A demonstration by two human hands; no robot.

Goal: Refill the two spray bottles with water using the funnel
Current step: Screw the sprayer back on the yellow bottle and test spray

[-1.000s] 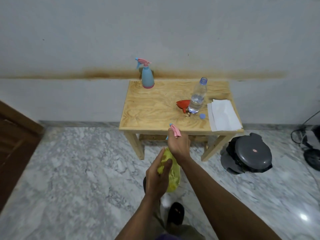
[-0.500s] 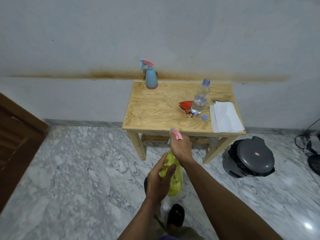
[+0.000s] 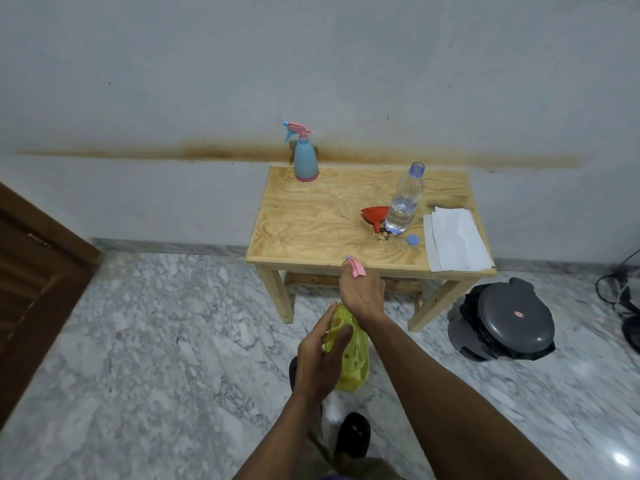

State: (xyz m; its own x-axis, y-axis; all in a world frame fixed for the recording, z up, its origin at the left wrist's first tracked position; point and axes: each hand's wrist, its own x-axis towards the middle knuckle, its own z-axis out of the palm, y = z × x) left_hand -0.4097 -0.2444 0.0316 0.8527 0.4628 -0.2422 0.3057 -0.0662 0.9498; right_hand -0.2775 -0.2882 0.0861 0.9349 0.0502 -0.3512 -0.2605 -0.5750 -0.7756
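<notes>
Your right hand grips the neck of the yellow spray bottle, fingers wrapped just below its pink trigger head. Your left hand rests against the bottle's body on its left side, fingers fairly straight along the plastic. You hold the bottle in the air, in front of the near edge of the wooden table and below its top.

On the table: the blue spray bottle stands upright at the far left corner, by the wall. The clear water bottle stands uncapped toward the right side, partly filled. The red funnel lies tipped just left of the water bottle's base, touching or nearly so; cannot tell which. The blue cap lies just in front of the water bottle. White paper sheets lie at the table's right edge.

On the floor, right of the table: a dark grey round lidded appliance.
</notes>
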